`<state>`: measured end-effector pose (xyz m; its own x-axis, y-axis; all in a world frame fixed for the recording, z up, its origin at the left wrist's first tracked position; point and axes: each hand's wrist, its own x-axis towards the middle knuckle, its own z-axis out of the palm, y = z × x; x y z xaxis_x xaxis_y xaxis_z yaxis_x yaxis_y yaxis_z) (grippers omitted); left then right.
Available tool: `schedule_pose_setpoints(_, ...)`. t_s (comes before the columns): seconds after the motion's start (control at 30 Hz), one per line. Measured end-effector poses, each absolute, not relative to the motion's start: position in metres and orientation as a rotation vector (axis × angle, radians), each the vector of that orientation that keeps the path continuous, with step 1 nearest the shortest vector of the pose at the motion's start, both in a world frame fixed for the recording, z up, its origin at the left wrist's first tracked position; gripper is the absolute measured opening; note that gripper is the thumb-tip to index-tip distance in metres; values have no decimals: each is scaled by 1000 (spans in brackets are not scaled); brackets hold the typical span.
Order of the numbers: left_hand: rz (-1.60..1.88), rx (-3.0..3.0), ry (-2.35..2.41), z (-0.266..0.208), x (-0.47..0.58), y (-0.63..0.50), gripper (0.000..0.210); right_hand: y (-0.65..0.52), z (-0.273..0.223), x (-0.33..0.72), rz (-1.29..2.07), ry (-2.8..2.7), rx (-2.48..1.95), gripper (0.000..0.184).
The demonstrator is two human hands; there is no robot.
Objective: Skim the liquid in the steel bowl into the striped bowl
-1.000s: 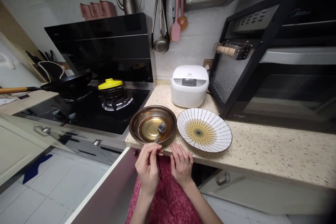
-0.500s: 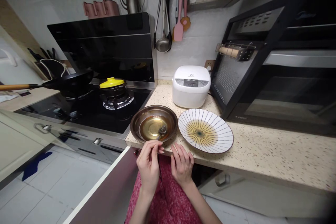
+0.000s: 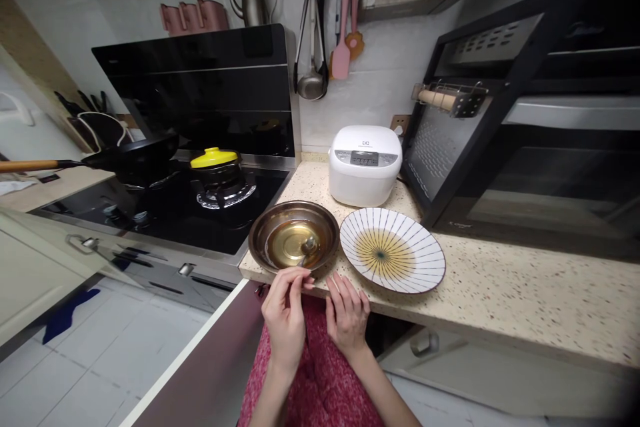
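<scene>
Head view shows the metal bowl (image 3: pixel 260 230), with liquid inside, on the surface (image 3: pixel 500 300). The left hand (image 3: pixel 286 310), at the bowl's near side, pinches the spoon (image 3: pixel 309 245) narrowly by its handle. The spoon's head lies inside the bowl, ahead of this nearer hand; its long axis runs away and slightly rightward. The right hand (image 3: pixel 349 313), near the bowl's right front, has loosely bent fingers, with nothing visibly held. Just right of the bowl is a striped plate (image 3: pixel 425 253).
</scene>
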<state>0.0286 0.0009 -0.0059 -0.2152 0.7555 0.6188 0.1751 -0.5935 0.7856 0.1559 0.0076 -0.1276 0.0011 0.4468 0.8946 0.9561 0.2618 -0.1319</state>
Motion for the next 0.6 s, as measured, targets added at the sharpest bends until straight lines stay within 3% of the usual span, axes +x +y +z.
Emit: schedule_pose_setpoints(0.6, 2008, 1782, 1035, -12, 36, -4, 22, 7, -123, 155, -697, -1587, -1342, 42)
